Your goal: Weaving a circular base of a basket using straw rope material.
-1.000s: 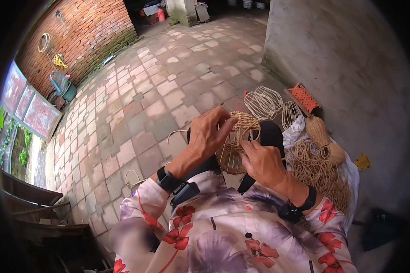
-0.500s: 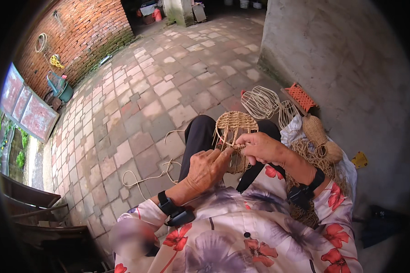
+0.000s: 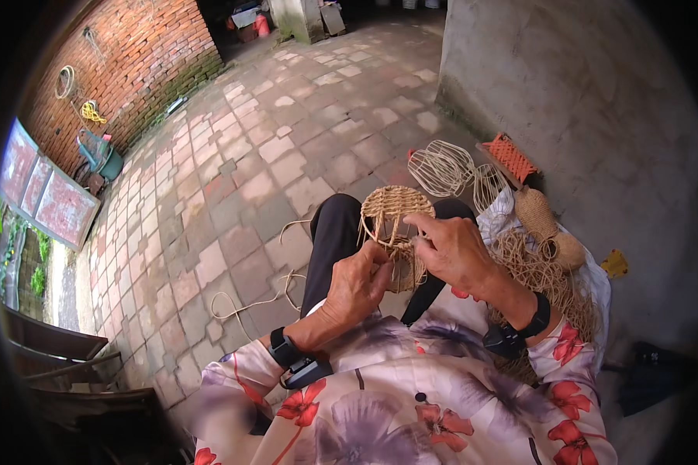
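A small tan woven basket (image 3: 395,203), with a densely woven upper part and open stakes below, sits between my knees in dark trousers. My left hand (image 3: 357,283) is closed on its lower left side, fingertips pinched at the frame. My right hand (image 3: 454,256) grips the right side with bent fingers, the index finger against the frame; any strand held in it is too small to make out. Loose pale cord (image 3: 233,310) lies on the paving to my left.
At my right, a woven tan piece (image 3: 535,213) and tangled cord (image 3: 543,287) rest on white sacking. Pale wire frames (image 3: 442,167) and an orange woven item (image 3: 508,155) lie near a plastered wall (image 3: 582,93). Leaning panels (image 3: 46,186) and a green bucket (image 3: 108,164) stand left.
My left hand drops from the top of the basket to its lower left, then shifts slightly upward. My right hand rises a little along the frame. The basket's upper part shows more fully.
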A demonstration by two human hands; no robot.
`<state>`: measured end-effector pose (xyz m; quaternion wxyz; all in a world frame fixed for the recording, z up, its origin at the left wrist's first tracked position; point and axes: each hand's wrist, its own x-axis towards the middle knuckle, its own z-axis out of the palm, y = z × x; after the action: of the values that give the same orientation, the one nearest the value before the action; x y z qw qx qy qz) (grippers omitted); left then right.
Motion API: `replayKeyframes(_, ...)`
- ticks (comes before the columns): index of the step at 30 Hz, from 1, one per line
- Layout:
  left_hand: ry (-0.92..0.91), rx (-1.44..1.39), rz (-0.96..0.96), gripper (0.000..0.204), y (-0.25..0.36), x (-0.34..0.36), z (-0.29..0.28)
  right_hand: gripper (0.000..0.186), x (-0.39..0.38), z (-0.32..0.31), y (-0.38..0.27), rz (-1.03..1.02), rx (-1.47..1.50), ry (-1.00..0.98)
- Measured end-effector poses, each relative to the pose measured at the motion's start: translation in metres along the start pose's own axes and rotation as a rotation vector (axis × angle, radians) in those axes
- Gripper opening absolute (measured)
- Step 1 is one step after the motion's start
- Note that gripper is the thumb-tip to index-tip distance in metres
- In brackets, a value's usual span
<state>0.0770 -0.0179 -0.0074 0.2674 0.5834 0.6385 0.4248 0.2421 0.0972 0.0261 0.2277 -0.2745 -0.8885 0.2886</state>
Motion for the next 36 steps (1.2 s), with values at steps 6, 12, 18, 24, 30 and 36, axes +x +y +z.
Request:
replayKeyframes(6,-0.004,-0.103,0.031,0.010,-0.013,-0.005,0.007,0.018,0.010,0.017,-0.010,-0.199,-0.198,0.193)
replayKeyframes(12,0.008,-0.127,-0.010,0.010,-0.028,-0.005,0.015,0.024,0.008,0.032,-0.013,-0.150,-0.236,0.171)
replayKeyframes(18,0.054,-0.108,0.021,0.012,-0.037,-0.003,0.017,0.030,0.007,0.034,-0.013,-0.090,-0.214,0.211)
replayKeyframes(24,0.027,0.085,0.213,0.008,-0.019,-0.004,-0.012,0.030,0.005,0.033,-0.011,-0.045,-0.152,0.198)
replayKeyframes(30,-0.001,0.387,0.571,0.007,-0.001,0.046,-0.045,0.029,0.005,0.026,-0.002,-0.110,0.009,0.240)
replayKeyframes(36,-0.107,0.255,0.428,0.014,-0.013,0.090,-0.042,0.026,-0.004,0.014,-0.003,-0.183,-0.026,0.334)
